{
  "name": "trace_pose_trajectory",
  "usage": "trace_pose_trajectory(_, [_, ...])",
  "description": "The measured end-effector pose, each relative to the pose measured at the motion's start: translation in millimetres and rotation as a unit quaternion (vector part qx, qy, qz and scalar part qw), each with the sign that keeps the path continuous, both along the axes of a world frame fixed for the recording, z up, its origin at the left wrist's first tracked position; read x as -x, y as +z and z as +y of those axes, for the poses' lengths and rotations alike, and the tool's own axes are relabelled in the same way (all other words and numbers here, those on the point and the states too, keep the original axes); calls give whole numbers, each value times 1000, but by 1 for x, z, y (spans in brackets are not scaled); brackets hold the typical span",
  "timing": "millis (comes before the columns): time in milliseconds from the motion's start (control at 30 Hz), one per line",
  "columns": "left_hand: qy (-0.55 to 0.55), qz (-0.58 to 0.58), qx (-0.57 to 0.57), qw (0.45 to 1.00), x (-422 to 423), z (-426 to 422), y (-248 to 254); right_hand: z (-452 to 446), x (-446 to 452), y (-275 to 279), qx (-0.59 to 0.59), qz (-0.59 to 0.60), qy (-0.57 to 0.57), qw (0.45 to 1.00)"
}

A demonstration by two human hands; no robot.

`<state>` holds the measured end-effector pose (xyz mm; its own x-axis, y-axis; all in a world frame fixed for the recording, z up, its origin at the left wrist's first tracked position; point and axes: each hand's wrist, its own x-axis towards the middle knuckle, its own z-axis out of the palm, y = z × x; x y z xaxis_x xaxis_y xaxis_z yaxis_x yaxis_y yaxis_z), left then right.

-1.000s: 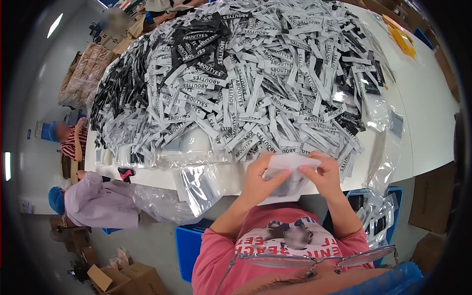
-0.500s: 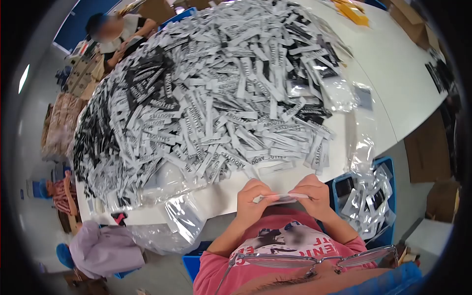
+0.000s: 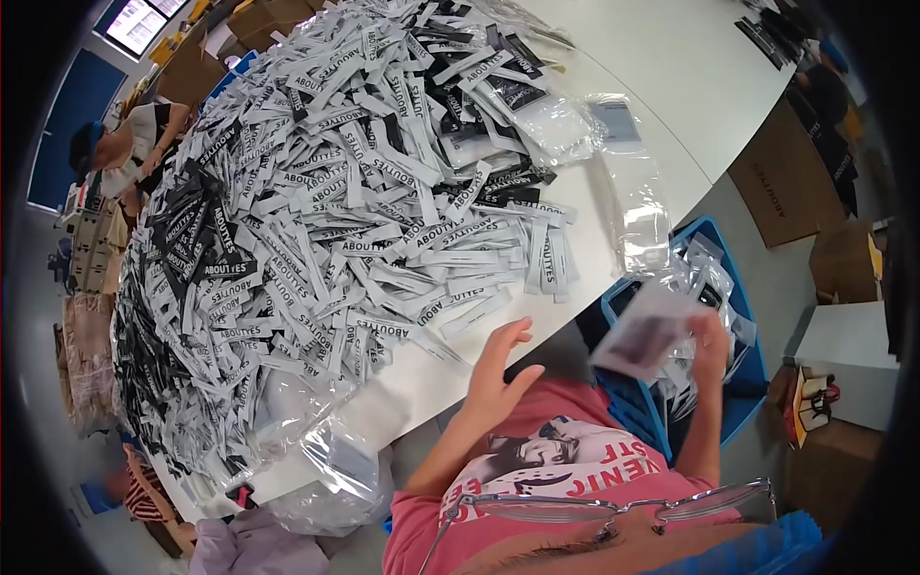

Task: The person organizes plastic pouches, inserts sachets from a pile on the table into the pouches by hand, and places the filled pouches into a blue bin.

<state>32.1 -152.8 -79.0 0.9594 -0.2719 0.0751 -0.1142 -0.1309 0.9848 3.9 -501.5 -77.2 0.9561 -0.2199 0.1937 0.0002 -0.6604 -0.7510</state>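
My right hand [image 3: 710, 347] is closed on the edge of a flat clear plastic packet [image 3: 640, 332] with something dark inside, blurred by motion. The packet is above a blue bin [image 3: 750, 419] that holds several similar clear packets [image 3: 711, 273]. By the table's front edge, my left hand [image 3: 495, 376] is empty, its fingers apart. Just beyond it lies a large pile of narrow white strips [image 3: 374, 182] printed ABOUTYES, with black ones [image 3: 196, 225] mixed in at the left.
Clear plastic bags [image 3: 331, 470] hang over the table's [image 3: 661, 57] front left edge. Another clear bag [image 3: 632, 192] lies near its right edge. Cardboard boxes [image 3: 781, 182] stand at the right. A co-worker [image 3: 134, 144] is across the table; other people are at the lower left.
My right hand has carried the packet rightward, over the bin. My left hand has let go of it and opened. The head view has turned to the right.
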Motion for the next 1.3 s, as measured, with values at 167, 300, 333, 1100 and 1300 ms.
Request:
trace_pose_trajectory(167, [-4,-23,-121,992,8,23,-4,-106,8,-26,277,-58,-266,921])
trace_pose_trajectory(300, [-25,-70,-256,964,19,27,-16,-47,-40,-17,140,-90,-179,970])
trace_pose_trajectory(333, [-44,-67,-285,955,23,26,-22,-21,-57,-14,66,-80,-134,986])
trace_pose_trajectory(1100, [118,-8,-90,989,-6,24,-2,154,-129,-37,-194,-44,64,978])
trace_pose_trajectory(1300, [184,-89,7,979,-2,38,-13,231,-65,-30,-259,-10,313,914])
